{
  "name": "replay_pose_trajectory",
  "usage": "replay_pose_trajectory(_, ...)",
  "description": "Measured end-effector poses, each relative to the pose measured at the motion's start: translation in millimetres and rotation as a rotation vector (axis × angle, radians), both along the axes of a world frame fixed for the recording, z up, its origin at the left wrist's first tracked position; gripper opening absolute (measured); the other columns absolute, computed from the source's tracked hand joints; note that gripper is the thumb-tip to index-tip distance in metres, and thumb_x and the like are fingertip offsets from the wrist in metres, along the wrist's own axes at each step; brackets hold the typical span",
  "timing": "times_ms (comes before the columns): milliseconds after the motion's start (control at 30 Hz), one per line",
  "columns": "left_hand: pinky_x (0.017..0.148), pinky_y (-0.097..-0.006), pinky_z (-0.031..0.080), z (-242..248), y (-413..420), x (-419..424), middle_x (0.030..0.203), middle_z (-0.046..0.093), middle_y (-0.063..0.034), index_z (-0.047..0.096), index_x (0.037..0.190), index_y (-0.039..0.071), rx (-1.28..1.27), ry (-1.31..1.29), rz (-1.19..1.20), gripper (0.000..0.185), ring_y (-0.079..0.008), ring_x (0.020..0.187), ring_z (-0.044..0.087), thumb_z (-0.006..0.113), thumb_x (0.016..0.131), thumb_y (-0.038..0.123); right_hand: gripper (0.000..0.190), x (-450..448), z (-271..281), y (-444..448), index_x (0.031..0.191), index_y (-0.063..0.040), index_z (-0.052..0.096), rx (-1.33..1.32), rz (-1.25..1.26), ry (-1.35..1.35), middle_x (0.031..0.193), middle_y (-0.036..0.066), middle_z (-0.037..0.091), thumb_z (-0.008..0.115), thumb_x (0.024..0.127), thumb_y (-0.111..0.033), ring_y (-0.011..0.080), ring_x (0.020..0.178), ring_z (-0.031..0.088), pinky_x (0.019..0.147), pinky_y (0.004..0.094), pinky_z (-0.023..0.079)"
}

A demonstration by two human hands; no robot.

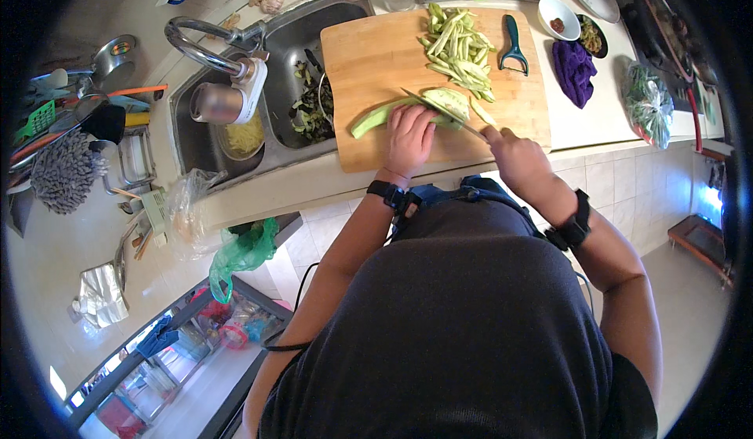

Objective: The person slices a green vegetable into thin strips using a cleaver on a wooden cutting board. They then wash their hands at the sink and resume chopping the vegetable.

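A peeled pale-green vegetable [369,122], apparently an eggplant, lies across the near half of a wooden cutting board [376,51]. My left hand [410,136] presses down on it with bent fingers. In my right hand [520,160] is the handle of a kitchen knife [453,113], its blade slanting over the vegetable just right of my left fingertips. Thin cut slices [448,99] lean together beyond the blade, and a loose strip [482,111] lies close to my right hand. Farther back on the board is a pile of cut strips [460,48], with a green-handled peeler [513,46] to its right.
Left of the board is a double sink [282,80] holding dark peelings [312,101] and a bowl of yellow shreds [244,138], under a faucet [203,55]. On the right are a purple cloth [573,74], a white bowl [557,11] and a plastic bag of greens [647,101].
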State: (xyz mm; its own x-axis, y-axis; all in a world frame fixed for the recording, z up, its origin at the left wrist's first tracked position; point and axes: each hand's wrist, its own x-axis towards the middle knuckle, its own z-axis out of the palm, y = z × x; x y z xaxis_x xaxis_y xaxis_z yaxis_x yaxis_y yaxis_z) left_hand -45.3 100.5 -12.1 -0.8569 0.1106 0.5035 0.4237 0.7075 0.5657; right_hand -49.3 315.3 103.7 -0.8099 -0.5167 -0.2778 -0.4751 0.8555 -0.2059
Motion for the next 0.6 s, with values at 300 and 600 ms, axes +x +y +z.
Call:
replay_pose_trajectory(300,0.096,-0.0421,0.042,6,-19,-1,0.107,0.060,-0.0100,0.064,0.101,0.005,0.040,0.014,-0.173,0.021,-0.0301,0.101,0.055,0.060,0.081,0.004,0.026,-46,-52,-31,0.111,-0.006,0.048,-0.254,-0.088,-0.088,0.082,0.021,0.064,0.052,0.086,-0.014,0.0390,0.078,0.064,0.067,0.0473,0.050)
replay_pose_trajectory(600,0.097,-0.0430,0.041,7,-17,2,0.109,0.059,-0.0090,0.063,0.106,0.007,-0.050,0.001,-0.129,0.026,-0.0304,0.103,0.054,0.061,0.080,0.005,0.030,-4,14,-2,0.112,-0.006,0.048,-0.025,-0.014,-0.057,0.085,0.020,0.063,0.050,0.081,-0.003,0.0362,0.075,0.065,0.066,0.0440,0.052)
